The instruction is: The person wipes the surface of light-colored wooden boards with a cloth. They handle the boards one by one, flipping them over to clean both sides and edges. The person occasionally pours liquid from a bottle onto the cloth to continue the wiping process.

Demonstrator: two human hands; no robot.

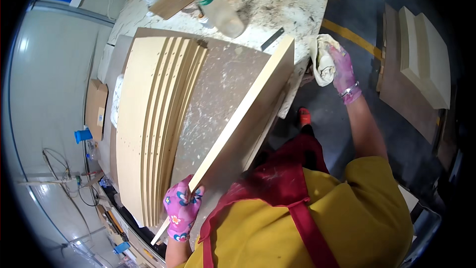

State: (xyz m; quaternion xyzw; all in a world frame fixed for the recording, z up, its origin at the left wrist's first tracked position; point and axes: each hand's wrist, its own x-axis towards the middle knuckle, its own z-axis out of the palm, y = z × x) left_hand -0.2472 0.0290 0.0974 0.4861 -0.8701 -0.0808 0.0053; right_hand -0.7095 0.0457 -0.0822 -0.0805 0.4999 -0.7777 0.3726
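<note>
My left hand (182,209), in a pink flowered glove, is closed round the near end of a long pale wooden board (244,111). The board stands on its edge along the table's right side, slanting away from me. Out past its far end, my right hand (346,73), also in a pink glove, grips a bunched off-white cloth (325,63). The cloth hangs in the air beside the table corner, apart from the board. Left of the board lies a stack of pale curved wooden panels (153,129) with small dark dots along their edges.
A brown, paint-specked sheet (223,77) lies under the panels on the worktable (292,0). Farther back are a cloudy plastic bottle (220,15), a short dark metal strip (272,39) and a wooden offcut (173,0). More pale panels (429,59) stand at the right.
</note>
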